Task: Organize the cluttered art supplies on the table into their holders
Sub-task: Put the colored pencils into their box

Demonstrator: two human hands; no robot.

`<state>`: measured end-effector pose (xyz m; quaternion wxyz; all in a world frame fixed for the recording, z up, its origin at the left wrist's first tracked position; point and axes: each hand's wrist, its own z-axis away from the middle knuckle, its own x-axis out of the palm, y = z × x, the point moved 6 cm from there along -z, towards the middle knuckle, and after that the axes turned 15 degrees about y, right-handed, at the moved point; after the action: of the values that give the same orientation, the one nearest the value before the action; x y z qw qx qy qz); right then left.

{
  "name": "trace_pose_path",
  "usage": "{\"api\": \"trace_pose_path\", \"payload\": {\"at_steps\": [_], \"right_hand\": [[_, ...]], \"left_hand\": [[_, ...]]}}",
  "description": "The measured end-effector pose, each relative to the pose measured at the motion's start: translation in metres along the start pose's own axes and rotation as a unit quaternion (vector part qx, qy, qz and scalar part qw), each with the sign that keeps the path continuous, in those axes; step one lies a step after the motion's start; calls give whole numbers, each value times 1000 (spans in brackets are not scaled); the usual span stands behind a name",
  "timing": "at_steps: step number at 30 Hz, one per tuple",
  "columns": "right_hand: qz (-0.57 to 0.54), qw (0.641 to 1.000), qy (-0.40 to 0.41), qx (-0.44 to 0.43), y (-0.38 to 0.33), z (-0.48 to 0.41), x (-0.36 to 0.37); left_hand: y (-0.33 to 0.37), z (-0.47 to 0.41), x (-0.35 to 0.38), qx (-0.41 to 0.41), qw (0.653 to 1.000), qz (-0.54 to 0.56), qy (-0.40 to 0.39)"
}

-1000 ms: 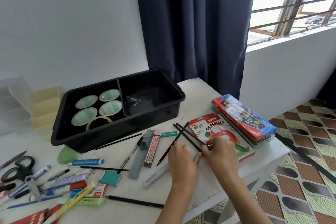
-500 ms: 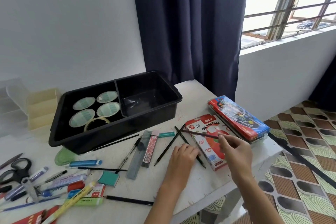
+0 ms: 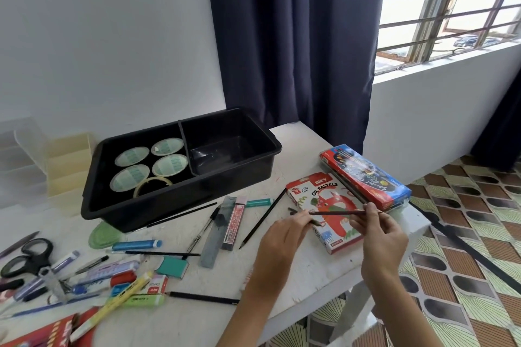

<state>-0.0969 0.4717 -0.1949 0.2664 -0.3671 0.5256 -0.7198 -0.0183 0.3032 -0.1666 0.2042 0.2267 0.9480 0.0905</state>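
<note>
while both hands are raised just over the oil pastels box (image 3: 324, 200), the step in hand seems to be gathering loose pencils into one bunch. the right hand (image 3: 380, 234) pinches a dark pencil (image 3: 338, 213) near its right end between thumb and fingertips, holding it level and clear of the desk (image 3: 296, 270). the left hand (image 3: 282, 239) has its fingers curled on the other end. short dark tips poke out past those fingers, so it may hold another pencil too, though how many i cannot tell. two more black pencils lie apart on the desk: a slanted pencil (image 3: 262, 220) just left of the box, and a front pencil (image 3: 203, 297) near the front edge. the black tray (image 3: 169, 205) sits well behind, its left compartment holding tape rolls (image 3: 132, 156). next, i judge, the held pencils want squaring up in one hand, which frees the other to collect the strays before a holder is chosen. thin round shafts could slip or roll if the pinch loosens.
</note>
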Motion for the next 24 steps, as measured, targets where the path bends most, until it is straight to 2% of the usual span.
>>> {"api": "trace_pose_path", "payload": {"at_steps": [2,5,8,12,19,24], "right_hand": [[-12,1000,7,16,4,4,-3],[-28,999,10,39,12,16,-5],[-59,996,10,65,17,31,-7],[-72,993,18,89,25,50,-11],[-76,982,-28,173,48,114,-4],[-16,984,-23,173,62,151,-4]], "left_hand": [[1,-3,-9,-65,996,49,29],[2,-13,-28,-176,971,127,103],[4,-22,-56,-219,945,145,197],[-6,-20,-97,-276,911,133,276],[-13,5,-190,-292,891,84,338],[-18,30,-270,-279,883,32,376]]}}
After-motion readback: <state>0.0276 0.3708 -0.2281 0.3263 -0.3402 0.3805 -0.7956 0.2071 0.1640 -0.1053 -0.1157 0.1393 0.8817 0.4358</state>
